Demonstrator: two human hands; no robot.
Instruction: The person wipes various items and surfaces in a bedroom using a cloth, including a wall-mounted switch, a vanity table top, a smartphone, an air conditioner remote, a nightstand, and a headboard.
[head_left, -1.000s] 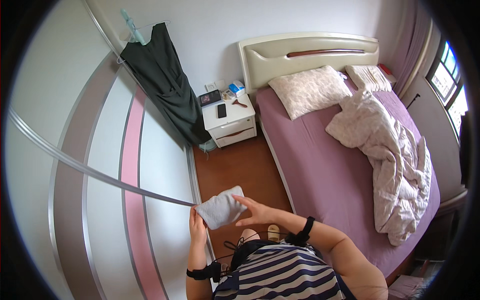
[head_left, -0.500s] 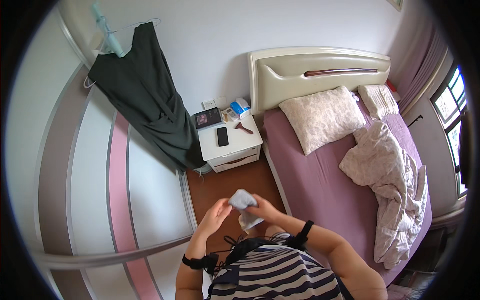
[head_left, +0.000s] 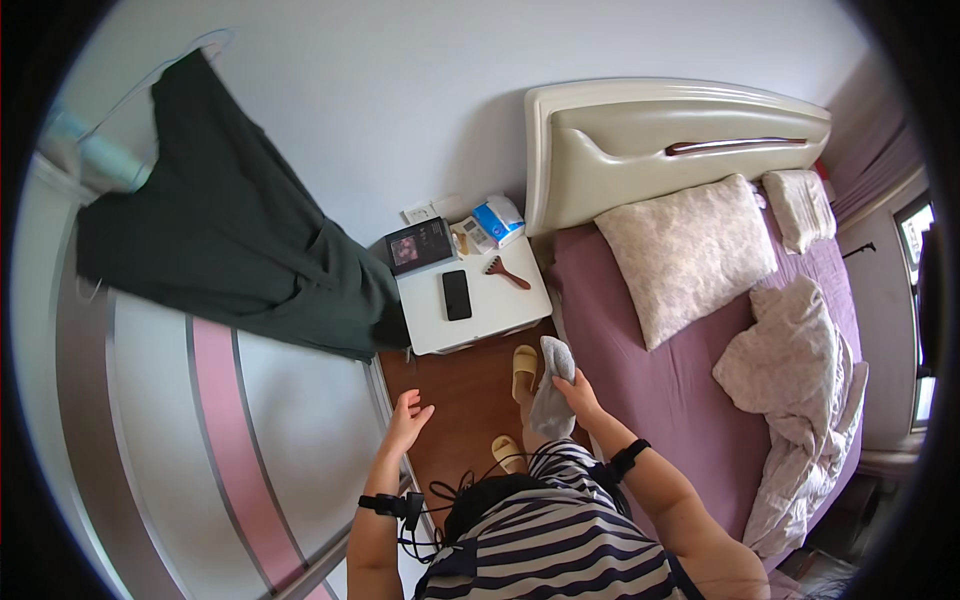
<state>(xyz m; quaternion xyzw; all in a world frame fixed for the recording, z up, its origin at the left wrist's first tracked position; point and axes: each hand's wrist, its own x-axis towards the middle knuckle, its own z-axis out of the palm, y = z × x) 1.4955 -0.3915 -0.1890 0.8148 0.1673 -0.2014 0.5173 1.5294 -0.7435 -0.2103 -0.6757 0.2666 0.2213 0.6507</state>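
Observation:
A grey sock [head_left: 552,392] hangs from my right hand [head_left: 580,396], whose fingers and thumb pinch it along its side. It dangles lengthwise between the bed edge and my legs. My left hand [head_left: 406,420] is held apart from it over the brown floor, fingers loosely curled and separated, with nothing in them. Below, a yellow slipper [head_left: 524,372] is on one foot, and a second yellow slipper [head_left: 507,453] shows nearer to me. The sock covers part of my leg.
Ahead stands a white nightstand [head_left: 420,318] bearing a phone [head_left: 457,296], a wooden comb [head_left: 510,275], a dark box [head_left: 420,246] and a blue-white packet [head_left: 498,220]. The purple bed [head_left: 625,385] with a pillow [head_left: 690,255] and rumpled quilt [head_left: 790,370] fills the right. A dark green dress [head_left: 240,220] hangs left.
Both hands were together at the bunched sock. Now they have separated: my left hand has let go and moved left, while my right has carried the sock rightward, hanging longer.

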